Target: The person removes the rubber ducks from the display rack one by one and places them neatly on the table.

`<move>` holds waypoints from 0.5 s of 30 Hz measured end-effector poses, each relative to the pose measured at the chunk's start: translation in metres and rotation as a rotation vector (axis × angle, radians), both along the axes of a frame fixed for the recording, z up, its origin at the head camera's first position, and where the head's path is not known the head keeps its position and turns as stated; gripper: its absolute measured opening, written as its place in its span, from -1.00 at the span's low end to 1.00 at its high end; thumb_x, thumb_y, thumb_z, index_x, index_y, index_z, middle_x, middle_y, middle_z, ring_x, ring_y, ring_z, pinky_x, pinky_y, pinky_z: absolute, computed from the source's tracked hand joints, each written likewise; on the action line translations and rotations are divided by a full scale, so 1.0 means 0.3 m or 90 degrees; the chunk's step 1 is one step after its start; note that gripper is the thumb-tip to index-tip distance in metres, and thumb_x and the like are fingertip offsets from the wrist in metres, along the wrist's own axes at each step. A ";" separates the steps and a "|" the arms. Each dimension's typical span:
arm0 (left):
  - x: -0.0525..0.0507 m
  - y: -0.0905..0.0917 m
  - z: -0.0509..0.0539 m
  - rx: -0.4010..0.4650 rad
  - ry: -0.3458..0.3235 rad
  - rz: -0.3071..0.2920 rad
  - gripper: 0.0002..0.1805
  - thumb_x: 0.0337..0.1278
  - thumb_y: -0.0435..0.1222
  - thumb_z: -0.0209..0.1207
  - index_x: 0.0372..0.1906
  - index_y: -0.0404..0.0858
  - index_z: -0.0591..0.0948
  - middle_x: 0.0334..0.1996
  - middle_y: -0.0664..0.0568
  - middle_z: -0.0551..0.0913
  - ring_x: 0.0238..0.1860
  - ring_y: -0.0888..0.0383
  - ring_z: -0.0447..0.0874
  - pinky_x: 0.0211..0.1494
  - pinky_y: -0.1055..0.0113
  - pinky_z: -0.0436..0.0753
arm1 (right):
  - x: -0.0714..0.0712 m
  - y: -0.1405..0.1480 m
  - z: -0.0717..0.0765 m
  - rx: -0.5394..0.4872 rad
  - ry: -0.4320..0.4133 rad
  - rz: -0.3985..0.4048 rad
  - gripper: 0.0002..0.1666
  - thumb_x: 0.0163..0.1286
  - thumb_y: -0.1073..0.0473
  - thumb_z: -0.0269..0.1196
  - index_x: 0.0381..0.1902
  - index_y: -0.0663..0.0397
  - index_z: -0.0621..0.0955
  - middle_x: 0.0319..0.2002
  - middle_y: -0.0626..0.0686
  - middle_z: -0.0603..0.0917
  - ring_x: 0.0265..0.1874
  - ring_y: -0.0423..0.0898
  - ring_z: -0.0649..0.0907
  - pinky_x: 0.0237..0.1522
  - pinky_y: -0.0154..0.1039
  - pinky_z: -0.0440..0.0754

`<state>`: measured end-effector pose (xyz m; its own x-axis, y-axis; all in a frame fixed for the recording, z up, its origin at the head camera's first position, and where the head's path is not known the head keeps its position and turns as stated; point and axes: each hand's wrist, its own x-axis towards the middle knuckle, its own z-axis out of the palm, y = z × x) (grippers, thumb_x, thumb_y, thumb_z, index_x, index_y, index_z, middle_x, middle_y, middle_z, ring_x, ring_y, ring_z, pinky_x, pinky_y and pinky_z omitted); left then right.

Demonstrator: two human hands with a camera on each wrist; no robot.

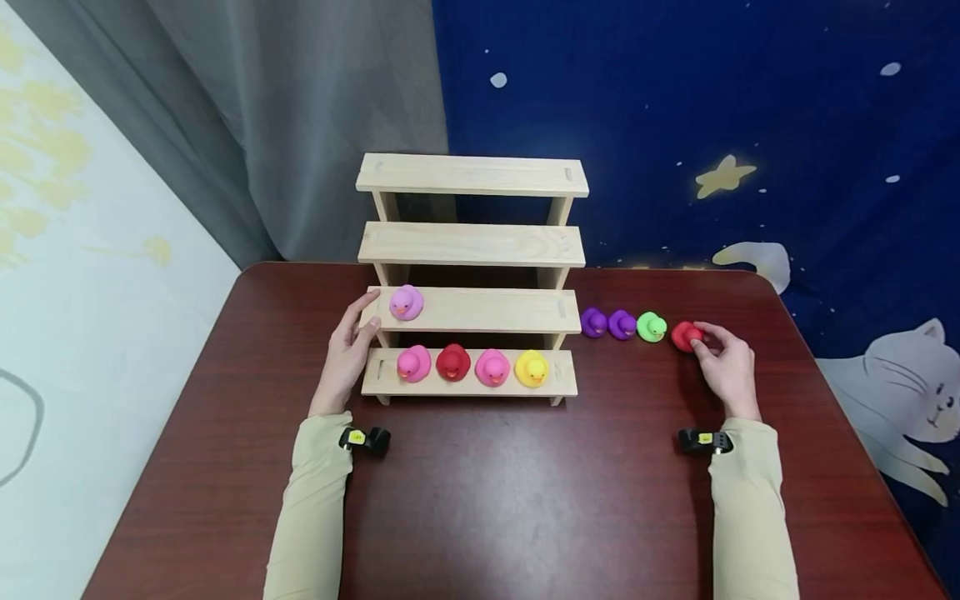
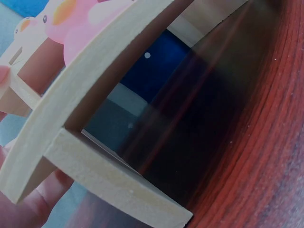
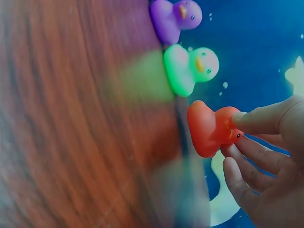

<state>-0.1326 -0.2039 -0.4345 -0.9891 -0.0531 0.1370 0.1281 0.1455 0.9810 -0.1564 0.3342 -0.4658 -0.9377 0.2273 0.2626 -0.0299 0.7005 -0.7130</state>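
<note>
A starry blue backdrop hangs behind the dark red table, where we see a stepped wooden stand, its left end touched by the left hand, thumb and forefinger apart. Right of the stand, beyond the green duck, the right hand pinches the red duck between thumb and fingers; we see it head up, beak toward us, long axis unclear.
</note>
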 end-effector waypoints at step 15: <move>0.007 -0.004 0.004 -0.002 0.010 -0.015 -0.50 0.42 -0.29 0.02 0.41 -0.20 0.33 0.21 -0.18 0.45 -0.18 0.10 0.42 -0.10 0.34 0.31 | -0.055 0.013 -0.025 -0.019 -0.048 0.000 -0.64 0.34 0.34 0.22 0.08 0.31 0.61 -0.12 0.33 0.67 -0.45 -0.60 0.44 -0.31 -0.60 0.36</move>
